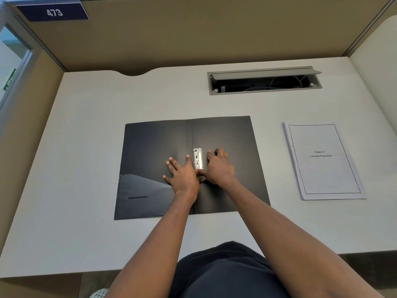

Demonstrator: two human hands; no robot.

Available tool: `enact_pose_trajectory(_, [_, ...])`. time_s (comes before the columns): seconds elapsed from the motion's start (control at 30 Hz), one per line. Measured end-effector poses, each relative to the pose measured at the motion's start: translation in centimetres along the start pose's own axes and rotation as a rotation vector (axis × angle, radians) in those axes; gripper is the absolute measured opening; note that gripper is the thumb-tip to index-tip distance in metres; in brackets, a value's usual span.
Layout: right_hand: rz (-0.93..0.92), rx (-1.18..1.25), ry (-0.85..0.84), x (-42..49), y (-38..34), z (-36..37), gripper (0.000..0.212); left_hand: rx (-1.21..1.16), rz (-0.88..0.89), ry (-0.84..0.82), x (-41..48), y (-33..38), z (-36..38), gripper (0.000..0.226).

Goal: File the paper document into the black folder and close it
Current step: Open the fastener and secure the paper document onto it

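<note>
— Dark-clothed lap at the bottom edge, forearms reaching up to mid-frame. Left hand (182,176) flat on the black folder (154,151), fingers spread, clamped on nothing. Right hand (220,167) beside the metal clip (198,158), fingers loosely curled, thumb near the clip's lower end; cannot tell whether pinching it.

— And the paper document (324,160)?

— Right of centre on the desk (86,100), well apart from the folder, not yet filed.

— Likely trouble?

— Probably a clip snapping back on a fingertip. Could also shift the open folder if pressed unevenly, or misalign the punched holes later.
</note>
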State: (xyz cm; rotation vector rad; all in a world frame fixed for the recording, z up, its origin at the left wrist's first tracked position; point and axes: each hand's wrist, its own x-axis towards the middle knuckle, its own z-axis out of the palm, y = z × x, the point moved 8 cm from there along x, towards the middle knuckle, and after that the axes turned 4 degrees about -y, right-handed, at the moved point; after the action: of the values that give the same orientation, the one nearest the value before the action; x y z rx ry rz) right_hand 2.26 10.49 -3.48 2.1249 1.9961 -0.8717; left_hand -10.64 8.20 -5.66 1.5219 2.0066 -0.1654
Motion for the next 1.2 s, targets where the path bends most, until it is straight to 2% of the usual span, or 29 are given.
enact_pose_trajectory(0.17, [-0.008,0.139,0.048,0.0,0.3,-0.9,0.079,-0.007,-0.005,-0.002,-0.1,0.1,-0.1,0.1])
enact_pose_trajectory(0.43, [-0.136,0.615,0.255,1.3,-1.2,-3.7,0.013,0.026,-0.002,0.015,0.0,0.0,0.2,0.105])
enact_pose_trajectory(0.5, [-0.131,0.665,0.271,2.1,-1.3,-4.1,0.004,0.034,0.002,0.018,0.0,0.1,0.2,0.105])
enact_pose_trajectory(0.7, [-0.161,0.585,0.237,5.2,-2.7,-4.9,0.005,0.047,-0.002,0.023,0.3,-0.1,0.3,0.104])
enact_pose_trajectory(0.97, [-0.123,0.388,0.087,8.7,-3.3,-4.5,0.024,0.066,0.006,0.033,0.5,-0.2,0.7,0.105])
enact_pose_trajectory(1.2, [-0.111,0.366,0.037,10.1,-3.1,-4.3,0.018,0.069,0.005,0.023,0.7,-0.3,1.0,0.105])
